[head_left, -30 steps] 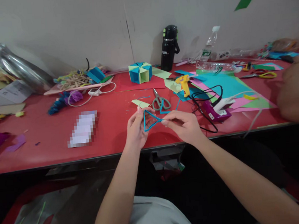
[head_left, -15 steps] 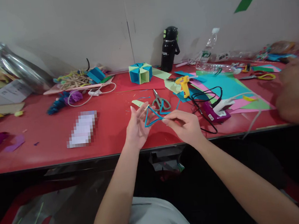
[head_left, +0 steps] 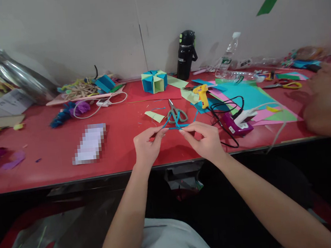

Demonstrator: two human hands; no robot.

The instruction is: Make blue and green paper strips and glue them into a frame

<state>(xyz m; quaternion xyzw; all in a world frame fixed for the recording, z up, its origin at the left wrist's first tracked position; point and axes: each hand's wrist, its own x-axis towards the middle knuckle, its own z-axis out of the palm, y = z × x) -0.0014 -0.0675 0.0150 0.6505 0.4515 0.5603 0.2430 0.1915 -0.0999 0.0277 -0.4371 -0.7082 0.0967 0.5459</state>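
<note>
"Grey wall (head_left: 88, 34) at the back, red tabletop (head_left: 120, 139) below: that much reaches my screen cleanly. What sits at the centre of yours?"

"I have a thin blue strip (head_left: 172, 128), held between two hands above the near part of the tabletop. The left hand (head_left: 147, 145) pinches it between thumb and fingers; the right hand (head_left: 203, 140) pinches it the same way, a short gap between them."

"Is it all one piece?"

"I can't tell. Other blue lines slant up behind it, across the scissors (head_left: 174, 108), and from this distance I can't separate what is held from what lies beneath."

"Work outward for me, then."

"Those scissors lie just beyond the hands, with a pale green scrap (head_left: 155, 116) to their left. Off to their right I see a yellow glue gun (head_left: 202, 93), then a purple power strip (head_left: 236, 124) nearer the edge, and coloured sheets (head_left: 248, 95) overlapping behind it."

"And toward the wall?"

"I get a folded blue-and-green paper piece (head_left: 154, 81), with a black bottle (head_left: 186, 56) upright to its right. Far left, a metal jug (head_left: 23, 74) leans; far right, another person's arm (head_left: 325, 114) reaches in over the tabletop."
</note>
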